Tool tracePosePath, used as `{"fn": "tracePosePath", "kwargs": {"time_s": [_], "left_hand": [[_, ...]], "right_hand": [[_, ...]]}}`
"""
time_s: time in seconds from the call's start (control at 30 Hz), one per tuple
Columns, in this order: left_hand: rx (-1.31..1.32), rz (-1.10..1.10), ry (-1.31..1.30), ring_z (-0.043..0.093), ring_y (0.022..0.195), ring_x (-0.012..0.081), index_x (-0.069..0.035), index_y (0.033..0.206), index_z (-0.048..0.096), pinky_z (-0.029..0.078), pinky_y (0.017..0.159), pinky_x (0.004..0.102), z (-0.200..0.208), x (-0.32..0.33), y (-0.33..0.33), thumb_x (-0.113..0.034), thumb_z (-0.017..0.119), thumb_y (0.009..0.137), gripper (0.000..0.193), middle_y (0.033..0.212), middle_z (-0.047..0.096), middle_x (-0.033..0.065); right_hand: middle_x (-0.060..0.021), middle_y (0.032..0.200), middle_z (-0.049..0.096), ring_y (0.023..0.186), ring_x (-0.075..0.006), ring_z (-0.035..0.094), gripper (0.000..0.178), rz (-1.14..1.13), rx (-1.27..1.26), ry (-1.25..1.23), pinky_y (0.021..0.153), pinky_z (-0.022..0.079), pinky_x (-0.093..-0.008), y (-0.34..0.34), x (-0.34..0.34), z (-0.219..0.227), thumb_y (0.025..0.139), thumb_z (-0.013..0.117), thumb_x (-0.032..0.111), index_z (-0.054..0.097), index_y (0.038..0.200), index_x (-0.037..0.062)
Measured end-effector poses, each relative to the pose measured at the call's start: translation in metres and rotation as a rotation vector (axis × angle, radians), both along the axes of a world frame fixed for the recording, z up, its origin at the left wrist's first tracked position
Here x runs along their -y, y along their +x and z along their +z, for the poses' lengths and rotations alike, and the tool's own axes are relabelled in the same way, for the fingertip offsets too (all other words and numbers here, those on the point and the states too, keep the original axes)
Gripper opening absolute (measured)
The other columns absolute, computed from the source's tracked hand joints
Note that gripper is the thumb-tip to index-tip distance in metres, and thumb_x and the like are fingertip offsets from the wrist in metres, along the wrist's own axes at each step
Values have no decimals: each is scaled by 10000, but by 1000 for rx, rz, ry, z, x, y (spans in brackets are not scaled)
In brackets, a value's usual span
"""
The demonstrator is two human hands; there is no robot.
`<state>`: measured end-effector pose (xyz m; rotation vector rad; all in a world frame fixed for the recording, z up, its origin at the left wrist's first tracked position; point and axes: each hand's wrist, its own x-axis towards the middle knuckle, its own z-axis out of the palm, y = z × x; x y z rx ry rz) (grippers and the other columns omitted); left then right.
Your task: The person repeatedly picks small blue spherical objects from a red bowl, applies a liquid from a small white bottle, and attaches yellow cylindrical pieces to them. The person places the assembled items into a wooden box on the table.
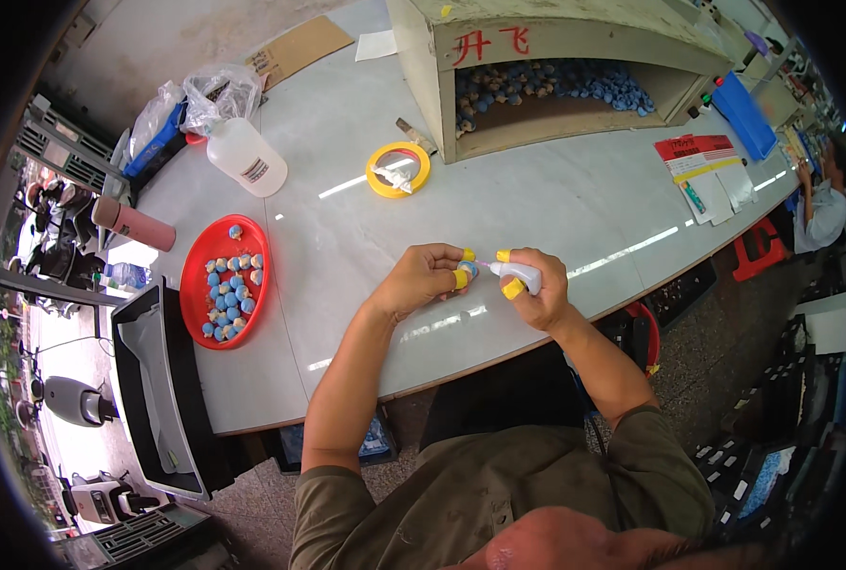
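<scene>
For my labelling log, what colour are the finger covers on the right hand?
The finger covers are yellow; head view shows them best.

Small rounded blue piece (471, 271), partly hidden, white squeeze bottle (526, 276) tilted sideways just right of it, slim pinkish nozzle (483, 264) pointing left toward the piece, contact unclear

We can pass over the surface (333, 252) left of the left hand (415, 281) until the red tray (211, 243); ahead, the yellow tape roll (424, 171) blocks us.
</scene>
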<state>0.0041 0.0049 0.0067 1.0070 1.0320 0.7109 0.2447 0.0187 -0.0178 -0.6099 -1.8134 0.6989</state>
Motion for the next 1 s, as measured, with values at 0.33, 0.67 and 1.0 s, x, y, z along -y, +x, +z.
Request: {"fn": "tracePosePath", "kwargs": {"time_s": [0.33,0.67,1.0], "left_hand": [[-6,-49,18,671,774,96,132,1268,612,519,648,207,0,2,0,-28,722,881,433,922,723,100],[3,-32,-10,651,750,86,120,1263,624,510,636,208,2,2,1,-44,719,895,413,911,726,96],[-23,64,-32,655,753,90,125,1264,630,501,617,199,-3,0,4,-73,725,919,409,926,728,92]], "right_hand": [[-177,815,715,605,-315,642,240,34,32,134,584,514,-386,-9,-1,4,816,749,79,634,1005,-15],[-185,817,717,602,-290,646,231,21,96,169,570,508,-373,-10,0,1,830,726,66,631,1016,-32],[-100,793,710,597,-255,661,264,-81,181,352,531,462,-350,-11,4,6,780,776,98,639,988,10]]}}
